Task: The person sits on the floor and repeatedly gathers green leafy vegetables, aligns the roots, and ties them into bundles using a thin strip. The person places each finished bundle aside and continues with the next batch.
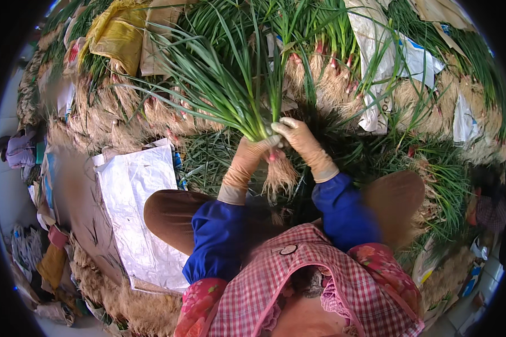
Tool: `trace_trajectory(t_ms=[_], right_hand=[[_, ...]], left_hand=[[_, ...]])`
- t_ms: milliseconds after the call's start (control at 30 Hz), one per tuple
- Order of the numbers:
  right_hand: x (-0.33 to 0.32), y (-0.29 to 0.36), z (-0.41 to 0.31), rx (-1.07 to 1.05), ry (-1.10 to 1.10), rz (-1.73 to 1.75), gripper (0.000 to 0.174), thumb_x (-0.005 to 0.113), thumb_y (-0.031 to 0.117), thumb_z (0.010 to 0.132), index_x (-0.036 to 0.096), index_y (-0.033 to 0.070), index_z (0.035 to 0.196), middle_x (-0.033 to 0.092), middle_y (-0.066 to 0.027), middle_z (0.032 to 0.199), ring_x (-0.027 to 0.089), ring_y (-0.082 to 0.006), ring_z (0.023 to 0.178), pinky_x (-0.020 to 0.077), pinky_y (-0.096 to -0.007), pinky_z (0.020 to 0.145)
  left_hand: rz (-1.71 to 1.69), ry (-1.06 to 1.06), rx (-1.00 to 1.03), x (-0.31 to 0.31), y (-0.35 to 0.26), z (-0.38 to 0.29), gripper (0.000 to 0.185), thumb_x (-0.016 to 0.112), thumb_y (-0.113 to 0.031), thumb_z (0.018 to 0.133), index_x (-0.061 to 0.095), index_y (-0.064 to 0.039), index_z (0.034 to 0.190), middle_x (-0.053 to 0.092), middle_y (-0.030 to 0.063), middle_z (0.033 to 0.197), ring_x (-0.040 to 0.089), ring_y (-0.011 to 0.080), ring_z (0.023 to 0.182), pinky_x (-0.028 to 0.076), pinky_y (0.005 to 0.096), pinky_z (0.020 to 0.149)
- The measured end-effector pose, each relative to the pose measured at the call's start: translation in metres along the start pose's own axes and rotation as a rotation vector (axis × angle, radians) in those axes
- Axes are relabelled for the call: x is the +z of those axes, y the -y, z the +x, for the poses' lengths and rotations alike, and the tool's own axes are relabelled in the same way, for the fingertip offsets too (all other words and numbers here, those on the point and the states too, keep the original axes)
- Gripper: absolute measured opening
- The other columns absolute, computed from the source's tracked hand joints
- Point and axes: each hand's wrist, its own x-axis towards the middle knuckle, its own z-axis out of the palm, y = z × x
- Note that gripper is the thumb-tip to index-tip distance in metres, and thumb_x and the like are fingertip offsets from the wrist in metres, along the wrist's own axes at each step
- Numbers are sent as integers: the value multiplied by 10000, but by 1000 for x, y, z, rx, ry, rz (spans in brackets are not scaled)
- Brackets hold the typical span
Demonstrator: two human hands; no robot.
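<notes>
My left hand, in a pale rubber glove, is closed around a bunch of green onions just above its roots. The long green leaves fan out up and to the left. Below the fist hang the pale stringy roots, with a pinkish bulb at their top. My right hand, gloved as well, is bent in beside the left one, its fingertips at the stalks of a thinner green onion. The fingertips partly hide these stalks, so I cannot tell how firmly they are pinched.
Bundled green onions with roots line the far side. A white woven sack lies flat at my left. Loose green leaves cover the ground ahead; more green onions lie at my right. Another person is at the far left.
</notes>
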Motion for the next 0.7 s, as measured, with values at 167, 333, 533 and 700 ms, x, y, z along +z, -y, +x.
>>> trace_trajectory(t_ms=[167,333,533,700], right_hand=[[9,4,-1,-22,-448,249,205,605,238,933,630,38,897,594,1,724,539,-87,552,467,-231,523],[13,7,5,153,-70,482,225,566,266,960,597,48,1005,560,4,731,532,-111,555,458,-263,460],[40,-5,0,-48,-155,562,211,557,260,958,620,71,888,525,40,665,468,-75,520,403,-227,487],[38,-4,-13,17,-23,784,219,541,280,948,597,86,863,504,67,632,441,-60,512,359,-211,501]], left_hand=[[31,-206,-31,3,0,-5,259,677,-189,835,619,26,968,673,100,776,637,175,536,488,252,427],[-338,-113,16,6,3,-5,222,585,-108,835,609,85,942,655,168,785,623,242,506,539,322,457],[-113,-389,79,7,-4,-1,155,568,-95,844,622,47,870,642,118,678,538,167,400,439,251,375],[47,-292,20,1,-18,-7,127,579,-91,857,617,1,936,653,83,686,534,112,413,396,219,358]])
